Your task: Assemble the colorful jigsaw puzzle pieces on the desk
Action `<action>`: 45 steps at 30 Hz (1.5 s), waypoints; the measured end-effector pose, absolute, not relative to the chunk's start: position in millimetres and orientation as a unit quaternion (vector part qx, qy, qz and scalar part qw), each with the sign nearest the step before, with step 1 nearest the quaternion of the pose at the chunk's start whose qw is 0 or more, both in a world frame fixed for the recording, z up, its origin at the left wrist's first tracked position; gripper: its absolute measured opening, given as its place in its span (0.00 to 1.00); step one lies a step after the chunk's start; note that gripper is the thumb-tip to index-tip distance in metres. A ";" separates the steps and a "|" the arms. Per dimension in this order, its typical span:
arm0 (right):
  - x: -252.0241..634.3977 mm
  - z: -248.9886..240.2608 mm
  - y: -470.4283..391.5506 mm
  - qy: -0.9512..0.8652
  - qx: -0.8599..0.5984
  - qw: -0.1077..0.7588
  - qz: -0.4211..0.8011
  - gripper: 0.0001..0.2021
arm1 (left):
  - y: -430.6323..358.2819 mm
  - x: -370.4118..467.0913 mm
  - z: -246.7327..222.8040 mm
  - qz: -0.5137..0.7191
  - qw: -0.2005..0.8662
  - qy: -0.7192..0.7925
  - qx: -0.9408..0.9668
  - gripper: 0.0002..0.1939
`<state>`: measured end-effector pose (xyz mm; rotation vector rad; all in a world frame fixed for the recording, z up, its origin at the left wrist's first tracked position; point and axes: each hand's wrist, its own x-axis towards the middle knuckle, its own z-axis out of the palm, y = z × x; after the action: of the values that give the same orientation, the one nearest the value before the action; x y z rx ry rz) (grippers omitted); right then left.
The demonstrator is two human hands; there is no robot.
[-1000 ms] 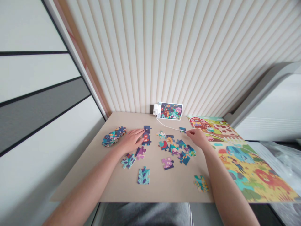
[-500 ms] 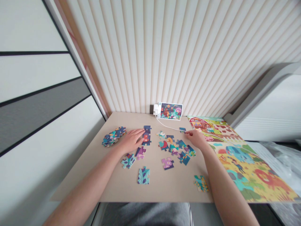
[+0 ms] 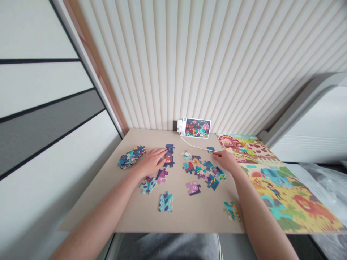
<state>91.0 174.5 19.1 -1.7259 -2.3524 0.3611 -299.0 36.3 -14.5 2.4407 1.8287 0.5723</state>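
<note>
My left hand (image 3: pixel 153 160) lies with its fingers stretched out, the fingertips touching the left edge of two joined dark puzzle pieces (image 3: pixel 169 148); the lower one shows a red creature. My right hand (image 3: pixel 224 159) is closed, its fingers together beside a dark blue puzzle piece (image 3: pixel 210 148) and at the white cable (image 3: pixel 199 147). Whatever those fingers pinch, if anything, is hidden. Between the hands lies a loose cluster of puzzle pieces (image 3: pixel 208 165). Nearer to me are a purple piece (image 3: pixel 193 187) and a teal leaf-patterned piece (image 3: pixel 165 202).
A pile of puzzle pieces (image 3: pixel 130 157) sits left on the beige table (image 3: pixel 195 220). A picture card (image 3: pixel 197 128) leans at the back wall beside a white charger (image 3: pixel 179 125). Completed animal puzzles (image 3: pixel 284 195) cover the right side. A yellow-teal piece (image 3: pixel 232 211) lies near the front edge.
My right hand has shifted very slightly left at the cable and the dark blue piece. My left hand and the puzzle pieces stay where they were.
</note>
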 end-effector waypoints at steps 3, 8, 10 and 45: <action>89.8 21.3 171.8 -0.805 -0.573 0.096 0.124 0.15 | 36.3 -298.7 -14.0 0.183 0.020 0.589 0.787 0.26; 87.3 24.4 168.1 -0.813 -0.559 0.095 0.133 0.14 | 36.1 -298.0 -13.3 0.182 0.021 0.593 0.784 0.26; 86.7 25.0 167.6 -0.814 -0.556 0.095 0.136 0.14 | 36.0 -297.9 -12.8 0.181 0.020 0.593 0.785 0.26; 74.3 24.6 161.5 -0.820 -0.527 0.146 0.170 0.15 | 34.0 -295.7 -9.7 0.180 0.019 0.594 0.784 0.28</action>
<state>74.3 161.5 24.6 -1.5176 -2.3615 0.4884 -295.7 34.0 -9.7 2.4326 1.8457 0.5590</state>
